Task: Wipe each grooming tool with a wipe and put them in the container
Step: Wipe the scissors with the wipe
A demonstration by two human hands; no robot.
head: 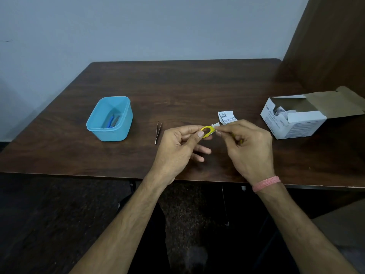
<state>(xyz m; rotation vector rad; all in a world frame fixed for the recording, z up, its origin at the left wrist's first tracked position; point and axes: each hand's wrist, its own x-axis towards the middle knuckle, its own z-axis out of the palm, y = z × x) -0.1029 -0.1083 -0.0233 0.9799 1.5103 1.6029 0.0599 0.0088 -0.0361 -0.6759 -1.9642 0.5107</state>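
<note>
My left hand (pixel 178 144) pinches the looped end of a yellow grooming tool (pixel 207 130) above the table's middle. Against that tool my right hand (pixel 247 144) pinches a small white wipe (pixel 216 129); a bit of yellow shows under its fingers. Metal tweezers (pixel 158 132) lie on the table just left of my left hand. Further left stands the light blue container (pixel 118 133), with a blue tool (pixel 110 121) and a grey one inside.
A torn wipe wrapper (pixel 226 117) lies just behind my hands. An open white box of wipes (pixel 296 119) sits at the right edge of the dark wooden table (pixel 177 86). A brown panel rises at the far right.
</note>
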